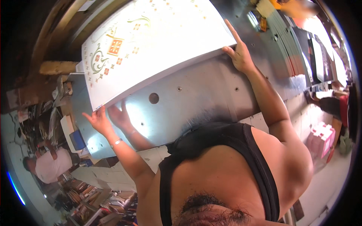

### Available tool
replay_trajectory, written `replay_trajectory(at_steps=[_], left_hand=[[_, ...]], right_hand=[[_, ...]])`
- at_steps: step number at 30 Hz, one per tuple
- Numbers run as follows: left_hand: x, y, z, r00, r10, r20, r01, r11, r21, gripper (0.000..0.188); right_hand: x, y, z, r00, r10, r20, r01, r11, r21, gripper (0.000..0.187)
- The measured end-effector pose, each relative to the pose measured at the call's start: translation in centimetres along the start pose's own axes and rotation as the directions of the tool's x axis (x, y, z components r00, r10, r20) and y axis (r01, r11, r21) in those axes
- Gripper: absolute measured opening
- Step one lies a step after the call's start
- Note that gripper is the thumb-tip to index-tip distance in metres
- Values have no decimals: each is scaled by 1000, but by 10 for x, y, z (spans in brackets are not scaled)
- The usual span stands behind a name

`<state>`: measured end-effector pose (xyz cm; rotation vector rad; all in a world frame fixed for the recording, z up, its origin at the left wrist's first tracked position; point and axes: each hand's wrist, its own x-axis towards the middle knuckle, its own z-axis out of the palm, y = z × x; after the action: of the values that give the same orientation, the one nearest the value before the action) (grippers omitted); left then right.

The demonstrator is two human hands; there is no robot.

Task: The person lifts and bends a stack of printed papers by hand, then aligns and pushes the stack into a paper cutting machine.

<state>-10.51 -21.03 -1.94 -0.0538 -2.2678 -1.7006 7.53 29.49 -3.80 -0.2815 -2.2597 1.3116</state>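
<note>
A large white stack of sheets (158, 41), printed with green scrolls and small orange and red squares, lies tilted on a shiny metal table (200, 94). My left hand (98, 121) grips the stack's near left corner, fingers spread against its edge; the hand is mirrored in the metal beside it. My right hand (238, 56) holds the near right corner, index finger stretched out on top of the stack and thumb at the edge. Both forearms reach up from my body at the bottom of the view.
The table has a round hole (153, 98) and several screws. Flat grey stacks (292, 41) lie at the upper right. Pink boxes (320, 139) stand on the floor at right. A person in a pink shirt (51, 165) is at lower left among cluttered goods.
</note>
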Motion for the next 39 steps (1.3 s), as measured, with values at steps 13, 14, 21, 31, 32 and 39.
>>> replay_trajectory(at_steps=[13,14,21,31,32,39], left_hand=[[-63,123,168,574,574,585,-798,552,241,104],[-69,134,184,527,579,622,-822,533,200,105],[-102,169,251,367,526,767,-917,346,201,121],[-104,158,276,366,362,857,-930,120,346,113],[-102,158,277,355,361,862,-934,115,337,112],[-92,157,275,292,382,877,-956,119,267,103]], right_hand=[[3,31,-8,994,-87,61,63,947,315,99],[2,32,-11,995,-87,47,67,944,322,99],[10,26,-25,958,115,-264,82,770,633,100],[8,20,-23,966,159,-205,13,761,648,83],[6,21,-27,964,169,-204,5,758,652,83],[2,20,-50,982,62,180,-36,988,-148,115]])
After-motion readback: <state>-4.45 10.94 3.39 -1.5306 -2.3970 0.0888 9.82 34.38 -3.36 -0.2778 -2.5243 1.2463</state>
